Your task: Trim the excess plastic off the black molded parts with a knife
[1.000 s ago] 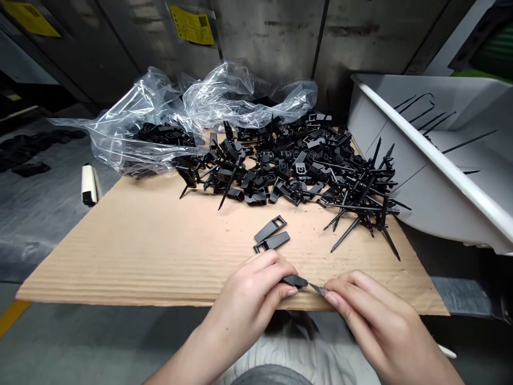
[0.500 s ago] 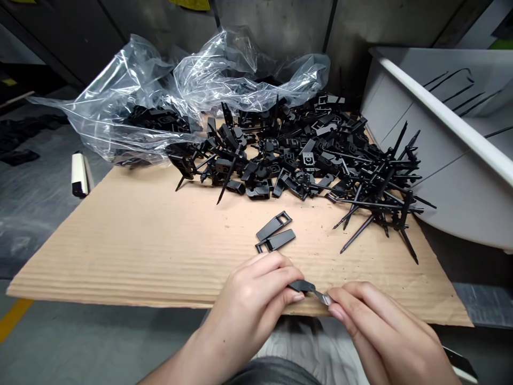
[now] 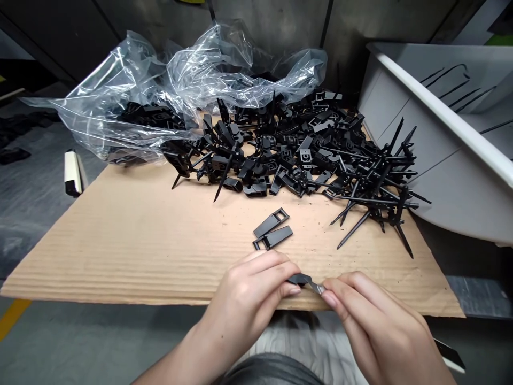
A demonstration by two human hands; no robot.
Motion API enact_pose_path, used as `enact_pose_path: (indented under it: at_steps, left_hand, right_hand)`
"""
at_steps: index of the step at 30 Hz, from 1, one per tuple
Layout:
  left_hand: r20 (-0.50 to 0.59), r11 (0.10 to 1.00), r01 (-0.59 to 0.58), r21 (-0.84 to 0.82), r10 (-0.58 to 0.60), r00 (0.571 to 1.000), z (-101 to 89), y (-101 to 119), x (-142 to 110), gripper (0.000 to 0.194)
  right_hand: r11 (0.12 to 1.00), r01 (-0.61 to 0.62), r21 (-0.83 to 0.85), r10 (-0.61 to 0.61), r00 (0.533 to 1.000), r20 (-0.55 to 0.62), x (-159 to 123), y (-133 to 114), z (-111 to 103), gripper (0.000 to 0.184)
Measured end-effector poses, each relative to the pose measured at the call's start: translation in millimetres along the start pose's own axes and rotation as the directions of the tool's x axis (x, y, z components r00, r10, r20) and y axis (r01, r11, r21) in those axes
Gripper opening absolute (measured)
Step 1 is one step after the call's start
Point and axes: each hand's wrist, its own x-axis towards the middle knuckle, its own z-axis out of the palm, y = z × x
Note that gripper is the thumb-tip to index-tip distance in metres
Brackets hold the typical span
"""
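Viewing head: black plastic tab held over the near edge of the cardboard.
Left hand: fingers clamped on the tab's wide end.
Right hand: fingers pinched on its grey tip.
Handling: I judge it light and stiff; wide end gives the surest hold.
Nearby: two flat tabs, black parts heap, plastic bag, white bin.

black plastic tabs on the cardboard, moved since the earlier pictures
No: the two black plastic tabs sit in the same place on the corrugated cardboard; only the view shifted.
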Motion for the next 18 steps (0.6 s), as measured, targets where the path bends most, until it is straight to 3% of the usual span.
enact_pose_path:
  at_steps: [5, 9, 13, 18]
  left_hand:
    - [-0.023, 0.997, -0.077, 0.015, 0.077, 0.997, 0.0, 0, 0, 0.015]
    - [0.000, 0.999, -0.037, -0.017, 0.037, 0.999, -0.2, -1, 0, 0.013]
    - [0.008, 0.999, -0.007, -0.040, 0.007, 1.000, -0.9, 1, 0, 0.013]
    - [0.018, 0.999, 0.039, -0.018, -0.039, 0.999, 0.7, 2, -1, 0.014]
  right_hand:
    - [0.994, -0.105, -0.041, 0.102, 0.992, -0.073, 6, -8, 4, 0.023]
    - [0.966, -0.245, 0.086, 0.243, 0.969, 0.034, 5, -10, 2, 0.022]
    - [0.935, -0.315, 0.162, 0.308, 0.949, 0.067, 5, -9, 0, 0.020]
    - [0.959, -0.282, 0.003, 0.282, 0.958, 0.060, 17, -13, 7, 0.024]
